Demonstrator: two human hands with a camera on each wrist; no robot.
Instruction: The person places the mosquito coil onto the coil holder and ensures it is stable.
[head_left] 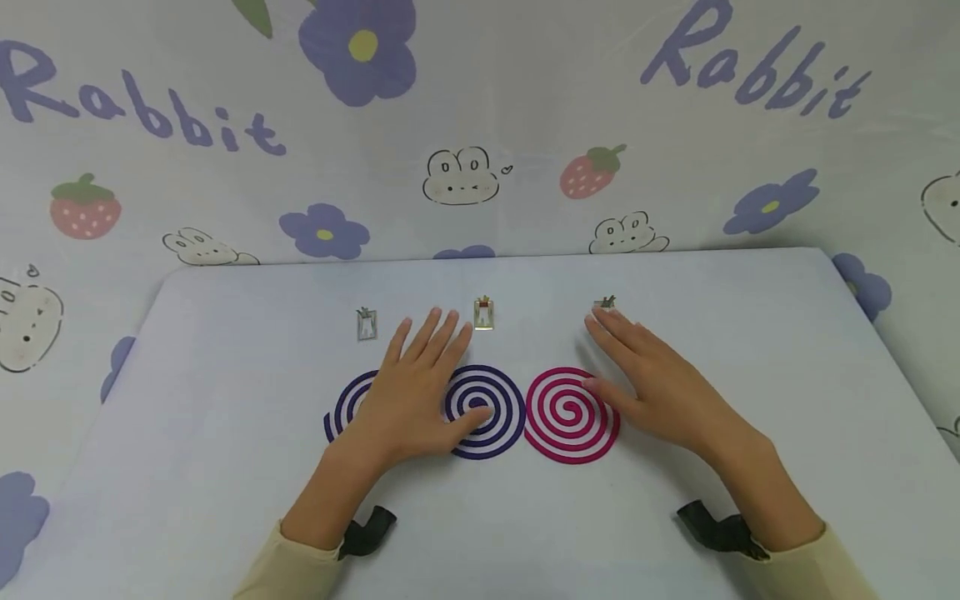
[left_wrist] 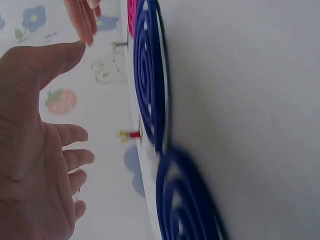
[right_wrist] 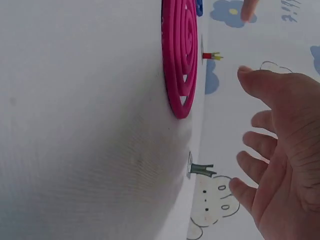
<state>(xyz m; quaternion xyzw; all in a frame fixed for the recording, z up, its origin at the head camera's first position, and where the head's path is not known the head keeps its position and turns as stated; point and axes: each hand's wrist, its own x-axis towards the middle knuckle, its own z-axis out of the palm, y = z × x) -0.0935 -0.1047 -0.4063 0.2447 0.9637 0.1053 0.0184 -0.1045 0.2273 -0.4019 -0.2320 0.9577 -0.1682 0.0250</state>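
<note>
My left hand (head_left: 412, 396) hovers over the two dark blue mosquito coils, fingers straight and spread. It covers much of the left blue coil (head_left: 347, 406); the middle blue coil (head_left: 480, 379) shows mostly uncovered beside the thumb. A pink mosquito coil (head_left: 558, 454) lies flat at the right of the row. Over that coil's right edge is my right hand (head_left: 663, 387), its fingers extended, holding nothing. Both wrist views show the palms raised off the table, with the blue coil (left_wrist: 145, 75) and the pink coil (right_wrist: 175, 65) below.
Behind the coils sit three small metal coil stands: a silver one (head_left: 367, 324), a gold one with red (head_left: 483, 314) and one at right (head_left: 604, 302), partly hidden by my fingertips. The white table (head_left: 510, 533) meets a rabbit-print cloth (head_left: 525, 100) at its back edge.
</note>
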